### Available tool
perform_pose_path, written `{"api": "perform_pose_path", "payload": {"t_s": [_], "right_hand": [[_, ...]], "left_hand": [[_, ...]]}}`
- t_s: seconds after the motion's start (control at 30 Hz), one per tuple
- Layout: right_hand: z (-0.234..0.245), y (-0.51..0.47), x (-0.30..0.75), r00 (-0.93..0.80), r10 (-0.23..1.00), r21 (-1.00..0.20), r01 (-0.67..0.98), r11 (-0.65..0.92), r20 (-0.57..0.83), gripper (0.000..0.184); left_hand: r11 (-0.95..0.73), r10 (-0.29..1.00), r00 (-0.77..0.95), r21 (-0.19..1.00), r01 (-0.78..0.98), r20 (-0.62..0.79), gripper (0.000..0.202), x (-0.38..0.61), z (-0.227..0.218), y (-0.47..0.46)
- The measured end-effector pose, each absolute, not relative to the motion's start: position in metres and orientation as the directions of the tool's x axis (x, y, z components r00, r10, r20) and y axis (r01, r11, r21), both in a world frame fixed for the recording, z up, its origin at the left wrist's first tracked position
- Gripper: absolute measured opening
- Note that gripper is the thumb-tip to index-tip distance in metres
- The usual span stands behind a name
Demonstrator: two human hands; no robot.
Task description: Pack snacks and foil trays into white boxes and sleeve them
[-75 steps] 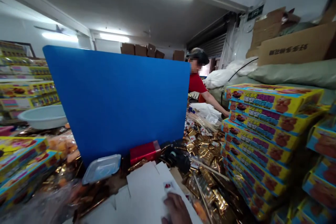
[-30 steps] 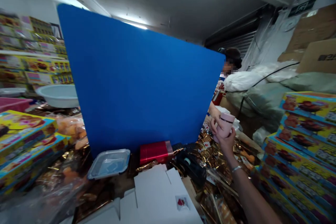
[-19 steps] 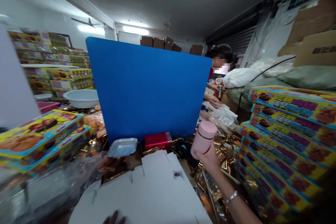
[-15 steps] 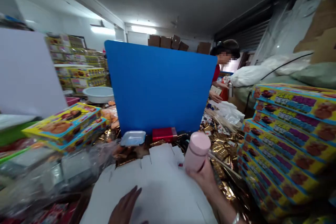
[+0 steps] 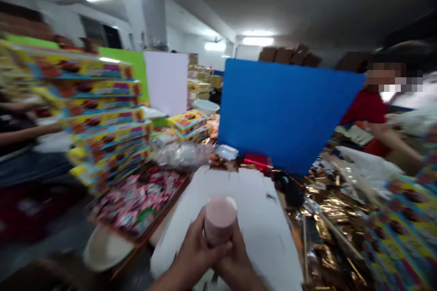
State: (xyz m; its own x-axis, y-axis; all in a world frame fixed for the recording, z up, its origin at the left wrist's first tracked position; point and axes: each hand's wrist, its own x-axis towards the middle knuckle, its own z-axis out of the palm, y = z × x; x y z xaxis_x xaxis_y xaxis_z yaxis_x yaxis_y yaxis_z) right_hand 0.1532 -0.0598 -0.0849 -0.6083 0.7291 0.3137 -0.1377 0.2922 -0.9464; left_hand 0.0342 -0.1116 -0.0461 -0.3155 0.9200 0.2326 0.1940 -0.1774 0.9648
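A pale pink lidded bottle (image 5: 220, 218) stands roughly upright between my two hands, low in the middle of the view. My left hand (image 5: 196, 248) is wrapped round its left side, and my right hand (image 5: 235, 252) closes round the right side, the two meeting at the front. Beneath them lies a white board or flattened card (image 5: 259, 218) on the work surface. A shiny red box (image 5: 257, 162) and a small clear plastic tray (image 5: 227, 152) sit beyond its far edge. The bottle's lower part is hidden by my fingers.
A blue panel (image 5: 276, 113) rises beyond the board. Yellow boxes (image 5: 105, 113) are stacked at left, more (image 5: 399, 227) at right. Pink packets fill a tray (image 5: 186, 186); gold packets (image 5: 331, 218) lie at right. A person in red (image 5: 370, 107) works behind the panel; another's arm (image 5: 30, 134) shows at far left.
The view has swung left. The bottle, held in my right hand before, has come in toward me. My left hand has left the white board and joined the right round the bottle.
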Motion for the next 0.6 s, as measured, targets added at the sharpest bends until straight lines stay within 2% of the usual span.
{"api": "perform_pose_path", "payload": {"t_s": [0.07,0.13,0.2,0.3,0.4,0.47,0.53,0.6], "right_hand": [[-0.08,-0.064,0.156,-0.733,0.599,-0.936,-0.149,0.32,0.321,0.078],[-0.08,-0.056,0.158,-0.828,0.463,-0.883,-0.08,0.462,0.317,0.079],[-0.086,-0.044,0.151,-0.886,0.36,-0.773,0.004,0.635,0.291,0.08],[-0.106,-0.037,0.117,-0.933,0.277,-0.561,0.105,0.821,0.231,0.084],[-0.133,-0.053,0.077,-0.978,0.13,-0.38,0.059,0.923,0.163,0.087],[-0.152,-0.069,0.063,-0.992,0.051,-0.306,0.012,0.952,0.118,0.084],[-0.167,-0.083,0.056,-0.987,0.076,-0.326,0.025,0.945,0.143,0.077],[-0.176,-0.099,0.044,-0.955,0.167,-0.489,0.028,0.872,0.244,0.065]], "left_hand": [[-0.166,0.895,-0.382,0.967,0.195,0.231,0.061,0.028,-0.042,-0.132],[-0.159,0.842,-0.479,0.962,0.221,0.249,0.055,0.019,-0.038,-0.151],[-0.158,0.776,-0.571,0.959,0.234,0.267,0.052,0.01,-0.036,-0.173],[-0.147,0.678,-0.671,0.951,0.273,0.298,0.055,-0.001,-0.036,-0.212],[-0.051,0.542,-0.768,0.925,0.377,0.343,0.062,-0.01,-0.035,-0.257],[0.062,0.434,-0.828,0.905,0.42,0.355,0.063,-0.014,-0.033,-0.288],[0.176,0.318,-0.877,0.886,0.429,0.361,0.064,-0.013,-0.032,-0.32],[0.257,0.206,-0.909,0.877,0.406,0.361,0.067,-0.004,-0.032,-0.35]]}}
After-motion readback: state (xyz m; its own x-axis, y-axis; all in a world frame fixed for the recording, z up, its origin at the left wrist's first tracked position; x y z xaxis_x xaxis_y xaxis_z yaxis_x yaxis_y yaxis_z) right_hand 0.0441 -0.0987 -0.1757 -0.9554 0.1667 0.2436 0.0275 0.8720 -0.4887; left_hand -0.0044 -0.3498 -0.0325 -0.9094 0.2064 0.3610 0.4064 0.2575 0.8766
